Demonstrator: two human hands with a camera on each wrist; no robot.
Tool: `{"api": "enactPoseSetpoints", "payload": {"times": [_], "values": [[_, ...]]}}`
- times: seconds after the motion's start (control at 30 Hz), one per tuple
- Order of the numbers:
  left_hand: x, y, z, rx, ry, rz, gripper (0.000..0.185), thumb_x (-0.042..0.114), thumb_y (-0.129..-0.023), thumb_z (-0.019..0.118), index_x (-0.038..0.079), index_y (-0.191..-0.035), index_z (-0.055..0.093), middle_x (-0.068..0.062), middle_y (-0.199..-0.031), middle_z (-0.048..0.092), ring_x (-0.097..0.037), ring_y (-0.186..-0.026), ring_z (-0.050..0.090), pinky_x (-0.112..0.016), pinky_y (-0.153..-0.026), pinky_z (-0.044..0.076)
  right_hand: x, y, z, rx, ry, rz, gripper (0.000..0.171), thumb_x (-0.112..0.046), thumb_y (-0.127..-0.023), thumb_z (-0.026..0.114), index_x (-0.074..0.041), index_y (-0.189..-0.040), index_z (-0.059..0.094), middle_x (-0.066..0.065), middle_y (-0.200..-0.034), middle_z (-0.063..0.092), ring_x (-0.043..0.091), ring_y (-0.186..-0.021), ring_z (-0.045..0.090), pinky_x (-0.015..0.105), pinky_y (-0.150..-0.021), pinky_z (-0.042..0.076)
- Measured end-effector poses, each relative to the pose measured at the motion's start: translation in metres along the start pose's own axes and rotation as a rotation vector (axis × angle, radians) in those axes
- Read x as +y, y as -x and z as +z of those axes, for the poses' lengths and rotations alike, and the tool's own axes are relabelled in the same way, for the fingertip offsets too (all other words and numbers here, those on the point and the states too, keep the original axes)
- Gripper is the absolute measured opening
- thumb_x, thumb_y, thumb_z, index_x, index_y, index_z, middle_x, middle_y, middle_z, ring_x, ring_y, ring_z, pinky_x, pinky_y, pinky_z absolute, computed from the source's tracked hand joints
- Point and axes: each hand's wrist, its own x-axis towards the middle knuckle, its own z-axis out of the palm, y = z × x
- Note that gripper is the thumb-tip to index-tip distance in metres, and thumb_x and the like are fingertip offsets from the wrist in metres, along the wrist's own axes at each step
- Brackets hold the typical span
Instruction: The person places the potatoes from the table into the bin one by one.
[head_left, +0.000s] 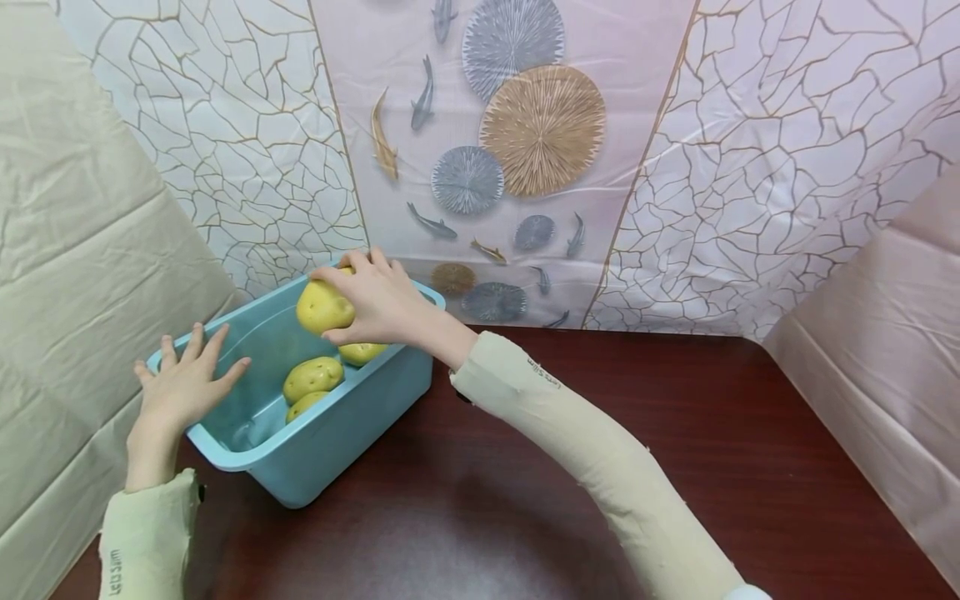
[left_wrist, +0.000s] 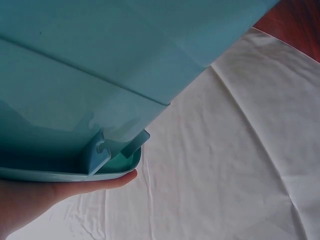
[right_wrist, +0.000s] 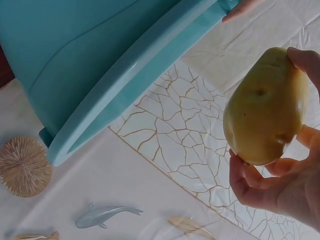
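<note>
Head view: right hand (head_left: 382, 302) grips potato (head_left: 324, 307) above blue tub (head_left: 330, 437) on table (head_left: 675, 467); three potatoes (head_left: 312, 378) lie inside. Left hand (head_left: 182, 386), fingers spread, rests on tub's left rim.
Left wrist: straight fingers (left_wrist: 107, 182) press under rim.
Right wrist: fingers (right_wrist: 265, 192) curl round potato, beside tub's edge.

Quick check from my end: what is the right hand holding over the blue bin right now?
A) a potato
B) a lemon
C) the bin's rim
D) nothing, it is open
A: the right hand grips a yellow-brown potato above the blue bin, while the left hand rests on the bin's rim.
</note>
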Motion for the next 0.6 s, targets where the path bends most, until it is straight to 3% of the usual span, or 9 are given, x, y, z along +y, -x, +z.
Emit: {"api": "enactPoseSetpoints", "payload": {"times": [0.6], "values": [[0.000, -0.001, 0.000, -0.002, -0.003, -0.005, 0.081, 0.061, -0.088, 0.026, 0.005, -0.143, 0.005, -0.034, -0.142, -0.004, -0.061, -0.122, -0.012, -0.078, -0.085, -0.005, 0.000, -0.013, 0.002, -0.030, -0.008, 0.004, 0.067, -0.055, -0.075, 0.058, -0.034, -0.134, 0.034, 0.000, -0.124, 0.043, 0.018, -0.105, 0.037, 0.032, -0.078, 0.037]]}}
